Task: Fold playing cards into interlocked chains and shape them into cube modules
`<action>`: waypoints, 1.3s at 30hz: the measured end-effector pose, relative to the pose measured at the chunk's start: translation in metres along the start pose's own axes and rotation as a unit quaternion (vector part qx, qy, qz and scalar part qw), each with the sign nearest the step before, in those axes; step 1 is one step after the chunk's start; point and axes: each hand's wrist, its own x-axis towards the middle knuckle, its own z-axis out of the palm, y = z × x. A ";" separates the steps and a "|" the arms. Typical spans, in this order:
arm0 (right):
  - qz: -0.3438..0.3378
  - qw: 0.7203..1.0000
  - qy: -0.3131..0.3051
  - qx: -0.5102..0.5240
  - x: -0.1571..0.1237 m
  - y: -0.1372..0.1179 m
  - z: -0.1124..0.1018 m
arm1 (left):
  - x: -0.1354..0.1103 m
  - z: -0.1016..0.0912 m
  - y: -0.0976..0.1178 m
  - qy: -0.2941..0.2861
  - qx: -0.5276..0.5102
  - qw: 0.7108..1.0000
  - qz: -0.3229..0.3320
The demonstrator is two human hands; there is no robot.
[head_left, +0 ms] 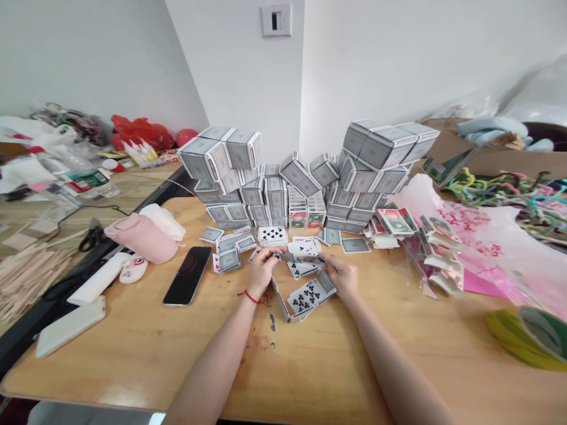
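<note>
Hands (pixel 263 268) apart, cards (pixel 289 257) between them

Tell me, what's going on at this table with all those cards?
A person's left hand and right hand hold some cards between them, seen too nearly edge-on to count. Just below is an open card frame, with clubs cards showing inside it. Behind the hands, grey card blocks rise in a left stack and a right stack, with lower blocks between. A phone lies to the left on the table.
</note>
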 end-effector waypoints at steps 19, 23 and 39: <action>-0.079 0.994 -0.033 -0.071 -0.003 0.004 0.007 | -0.004 0.001 -0.001 -0.085 -0.018 0.996 -0.026; -0.074 0.994 -0.036 -0.071 -0.003 0.005 0.008 | -0.003 -0.001 -0.001 -0.105 0.022 0.994 -0.011; -0.015 0.998 -0.060 -0.015 -0.002 0.002 0.017 | -0.005 0.009 0.008 -0.101 0.108 0.988 0.034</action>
